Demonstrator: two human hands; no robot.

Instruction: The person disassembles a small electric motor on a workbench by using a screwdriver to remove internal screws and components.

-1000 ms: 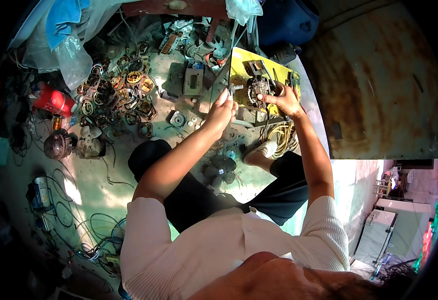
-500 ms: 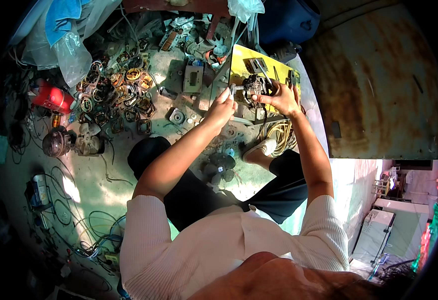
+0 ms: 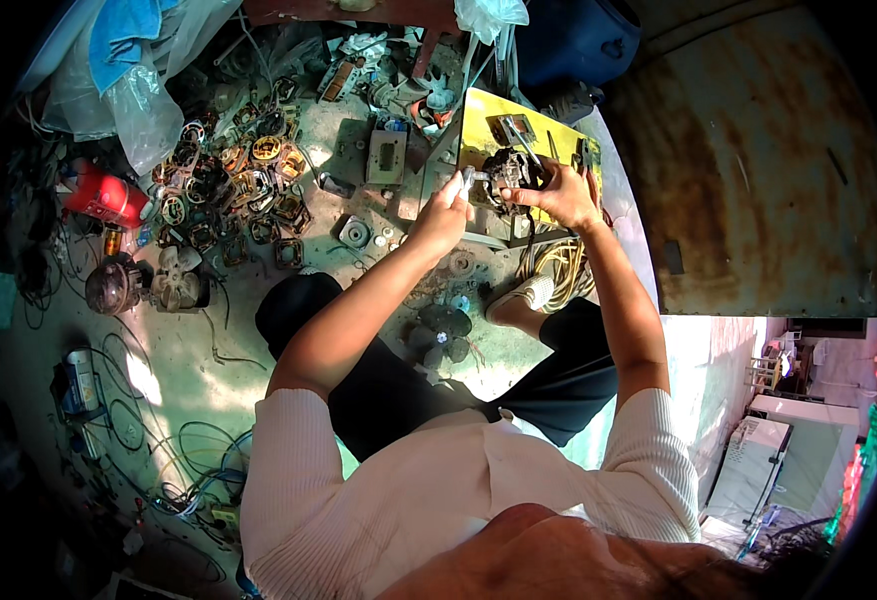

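Left hand (image 3: pixel 442 216) in a pinch on a pale part (image 3: pixel 470 178), perhaps metal, right hand (image 3: pixel 568 200) half-closed around a motor (image 3: pixel 505 172).

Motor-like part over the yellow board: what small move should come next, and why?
Probably steady the motor-like part with the right hand and align the small pale piece with it using the left hand. Each hand grips one, the piece sits at the part's left side, and whether they join is too small to tell.
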